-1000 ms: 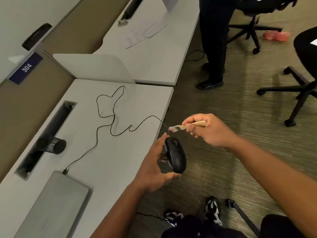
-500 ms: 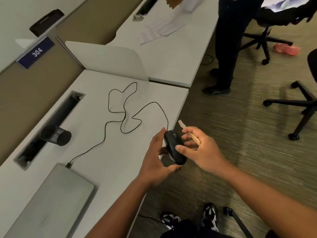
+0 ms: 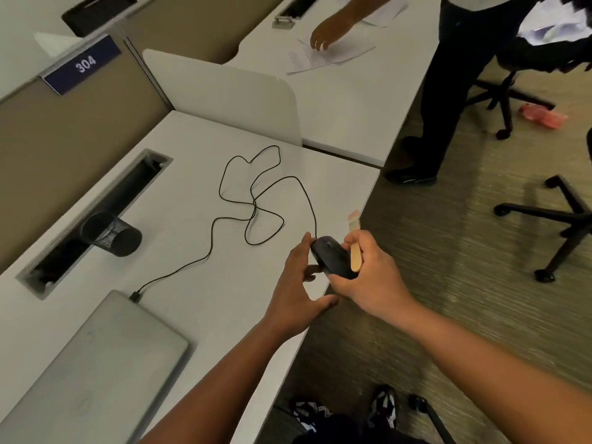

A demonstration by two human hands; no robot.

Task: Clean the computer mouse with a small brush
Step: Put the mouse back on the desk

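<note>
A black wired mouse (image 3: 330, 256) is held just above the white desk's (image 3: 192, 251) right edge. My right hand (image 3: 371, 280) grips its right side, thumb under it. That same hand pinches a small brush with a flat wooden handle (image 3: 355, 256); its pale bristles (image 3: 353, 219) point up and away, off the mouse. My left hand (image 3: 296, 283) is spread, fingertips resting on the mouse's left side and thumb splayed off below it. The mouse's black cable (image 3: 253, 200) loops across the desk to a closed grey laptop (image 3: 96, 373).
A black mesh cup (image 3: 112, 233) lies on its side by the cable slot (image 3: 96, 213). A white divider (image 3: 224, 94) separates the far desk, where another person (image 3: 442, 91) stands reaching for papers (image 3: 320, 57). Office chair bases (image 3: 551, 216) stand on the carpet at right.
My right hand came down from the upper right onto the mouse, and the brush swung to point upward. My left thumb came off the mouse as the hand spread.
</note>
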